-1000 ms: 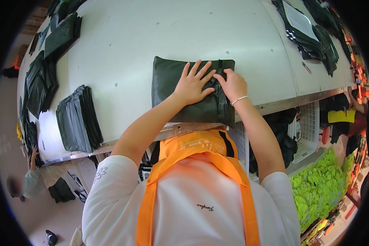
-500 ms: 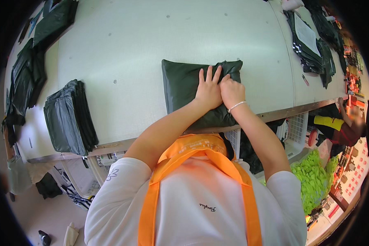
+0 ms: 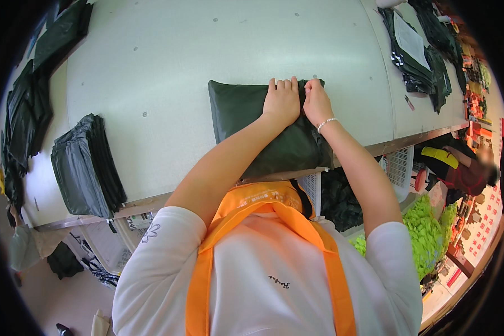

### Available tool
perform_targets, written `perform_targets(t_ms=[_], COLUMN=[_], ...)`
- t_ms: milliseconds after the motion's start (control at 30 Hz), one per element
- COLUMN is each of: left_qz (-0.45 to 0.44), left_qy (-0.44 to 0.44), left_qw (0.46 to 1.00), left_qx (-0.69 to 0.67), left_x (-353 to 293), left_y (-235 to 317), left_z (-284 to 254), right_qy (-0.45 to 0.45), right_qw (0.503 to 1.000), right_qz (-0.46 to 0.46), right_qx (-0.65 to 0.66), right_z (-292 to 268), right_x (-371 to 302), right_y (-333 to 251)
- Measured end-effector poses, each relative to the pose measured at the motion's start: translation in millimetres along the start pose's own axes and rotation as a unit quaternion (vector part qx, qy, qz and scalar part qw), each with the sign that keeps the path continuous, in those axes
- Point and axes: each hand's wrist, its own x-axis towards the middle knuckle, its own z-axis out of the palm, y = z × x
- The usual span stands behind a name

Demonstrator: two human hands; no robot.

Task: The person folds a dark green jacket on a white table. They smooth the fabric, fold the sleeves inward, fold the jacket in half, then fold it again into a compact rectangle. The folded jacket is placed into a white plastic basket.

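A dark green flat bundle of smooth cloth or film (image 3: 238, 115) lies on the pale table in front of me. My left hand (image 3: 283, 103) is on its far edge, right of the middle, with the fingers drawn together and bent over that edge. Close beside it, my right hand (image 3: 317, 103) pinches the far right corner, thumb against curled fingers. A crease runs down the bundle between the two hands toward its near right side. A beaded bracelet (image 3: 326, 124) circles my right wrist.
A stack of dark folded bundles (image 3: 87, 165) stands at the table's left, with more dark pieces (image 3: 31, 117) beyond. Dark bundles topped by a white sheet (image 3: 411, 39) lie at the far right. White crates (image 3: 399, 168) sit below the edge. Another person (image 3: 465, 171) is at right.
My left hand has slid to the bundle's far edge and its spread fingers have drawn in. My right hand has moved farther out, to the corner. The whole view has shifted slightly.
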Motion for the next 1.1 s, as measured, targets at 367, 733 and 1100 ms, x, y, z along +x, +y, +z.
perform_targets(t_ms=[367, 733, 1100], left_qz=[-0.186, -0.21, -0.235], left_qy=[-0.082, -0.091, -0.195], left_qw=[0.947, 0.938, 0.922], left_qx=[-0.249, -0.259, -0.236], left_x=[47.2, 50.6, 66.3], left_y=[-12.5, -13.6, -11.9], left_z=[6.8, 9.7, -3.4], right_qy=[-0.122, -0.178, -0.141], right_qw=[0.961, 0.962, 0.972], right_qz=[0.184, 0.183, 0.143], right_qx=[0.167, 0.102, 0.125], right_z=[-17.1, -19.6, -23.5], right_x=[34.1, 53.6, 40.5], right_y=[-18.7, -19.1, -14.9])
